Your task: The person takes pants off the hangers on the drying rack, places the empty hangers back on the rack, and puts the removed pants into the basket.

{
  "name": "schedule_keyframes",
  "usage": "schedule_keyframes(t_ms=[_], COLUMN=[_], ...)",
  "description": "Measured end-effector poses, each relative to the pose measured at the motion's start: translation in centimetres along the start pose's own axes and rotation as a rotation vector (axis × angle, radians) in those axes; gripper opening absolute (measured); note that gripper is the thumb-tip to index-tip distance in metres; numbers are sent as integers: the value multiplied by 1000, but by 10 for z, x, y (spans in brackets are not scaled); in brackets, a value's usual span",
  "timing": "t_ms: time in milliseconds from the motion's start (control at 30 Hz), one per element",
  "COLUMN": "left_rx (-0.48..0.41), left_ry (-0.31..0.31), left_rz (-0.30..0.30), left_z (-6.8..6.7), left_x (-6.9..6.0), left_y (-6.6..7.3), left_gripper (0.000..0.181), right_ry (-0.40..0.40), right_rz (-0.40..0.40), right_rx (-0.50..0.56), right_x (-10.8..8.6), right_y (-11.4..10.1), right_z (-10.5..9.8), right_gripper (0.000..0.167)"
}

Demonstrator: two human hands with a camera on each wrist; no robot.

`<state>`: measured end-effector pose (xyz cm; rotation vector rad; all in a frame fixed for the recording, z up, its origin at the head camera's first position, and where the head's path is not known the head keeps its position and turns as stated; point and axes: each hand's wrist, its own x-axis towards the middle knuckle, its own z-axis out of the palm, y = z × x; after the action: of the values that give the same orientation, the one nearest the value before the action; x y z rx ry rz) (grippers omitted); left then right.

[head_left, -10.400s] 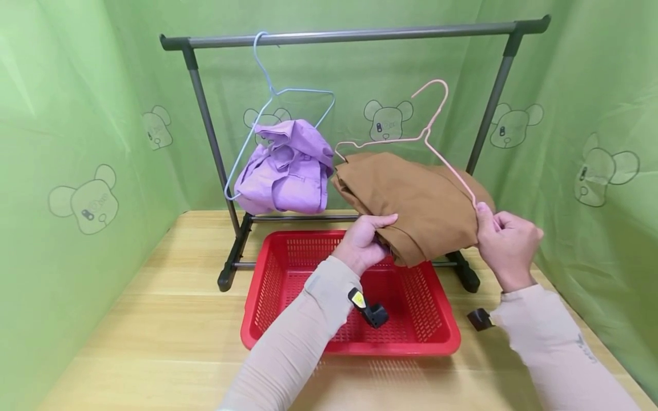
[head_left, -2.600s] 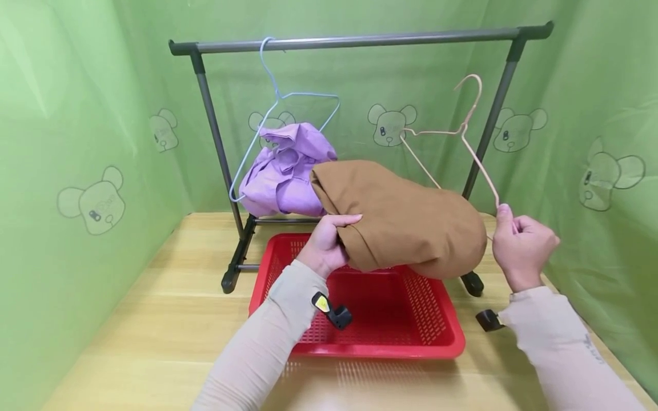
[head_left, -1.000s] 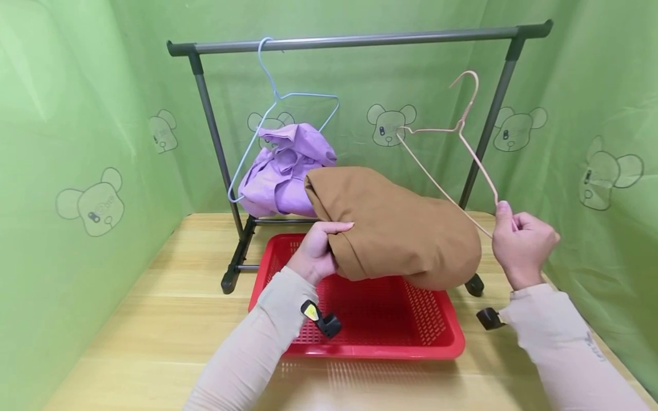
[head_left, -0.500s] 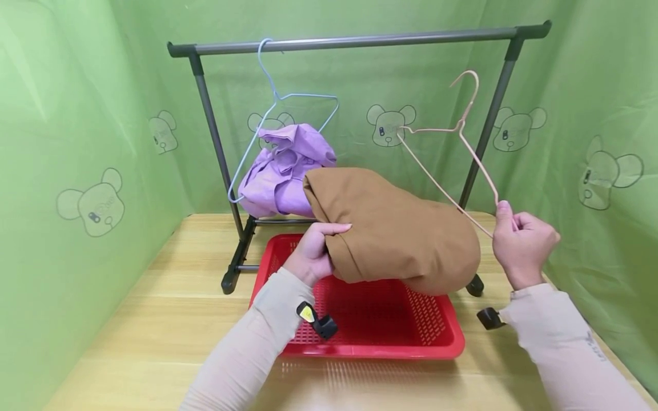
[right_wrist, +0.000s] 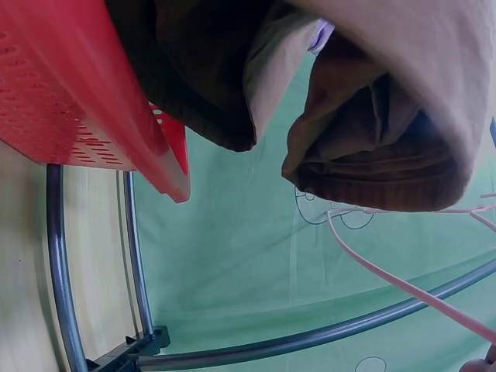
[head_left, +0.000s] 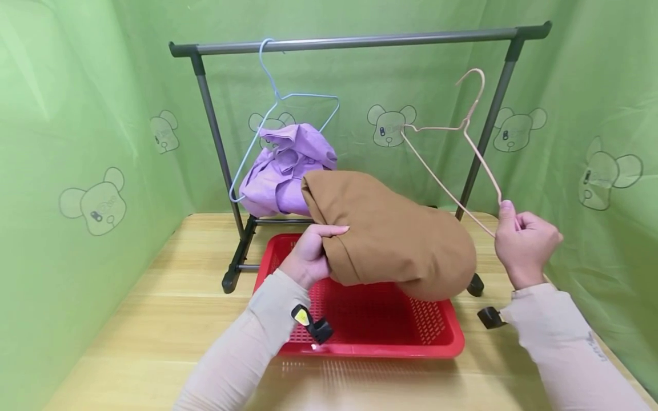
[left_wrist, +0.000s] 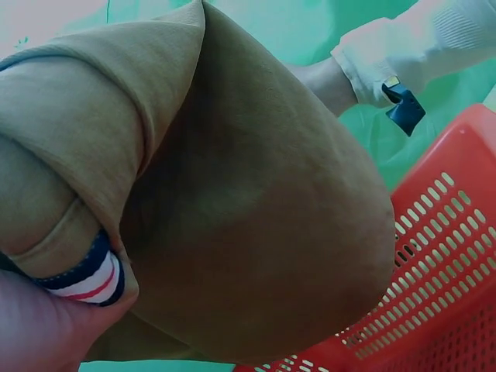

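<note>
A brown folded garment (head_left: 396,234) hangs slantwise over the basket. My left hand (head_left: 310,254) grips its left end, thumb lying on top and the fingers underneath hidden. In the left wrist view a navy, white and red striped band (left_wrist: 97,279) shows inside the fold beside that hand. At the right, my right hand (head_left: 528,244) holds a pink wire hanger (head_left: 483,162) by its lower right corner, hook upward. No cloth is on the hanger, which stands behind and to the right of the garment. From the right wrist view, the garment's hemmed openings (right_wrist: 380,190) face that side.
Beneath the garment sits a red perforated basket (head_left: 370,350) on the wooden table (head_left: 128,342). Behind it stands a grey metal rack (head_left: 370,41). A blue hanger (head_left: 308,94) with a purple folded garment (head_left: 288,171) hangs from its left part. Green curtains (head_left: 92,114) enclose the sides.
Ten seconds ago the pink hanger lay against the brown garment; now they are apart, the hanger farther right. The left hand has shifted left and down with the garment, slowly in the last second.
</note>
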<state>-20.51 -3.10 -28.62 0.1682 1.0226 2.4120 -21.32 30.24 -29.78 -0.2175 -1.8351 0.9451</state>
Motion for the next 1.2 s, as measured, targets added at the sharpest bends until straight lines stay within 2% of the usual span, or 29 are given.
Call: schedule_keyframes(t_ms=[433, 667, 1200], left_rx=[9, 14, 11], left_ry=[5, -6, 23], left_rz=[-16, -4, -23], left_z=[-4, -4, -11], left_x=[-6, -11, -17], left_y=[2, 3, 5], left_gripper=[17, 19, 19], right_ry=[-13, -1, -29], right_rz=[28, 10, 35], right_rx=[-11, 9, -24], right_x=[0, -1, 1], right_y=[3, 1, 3], right_z=[0, 0, 1], right_gripper=[54, 54, 53])
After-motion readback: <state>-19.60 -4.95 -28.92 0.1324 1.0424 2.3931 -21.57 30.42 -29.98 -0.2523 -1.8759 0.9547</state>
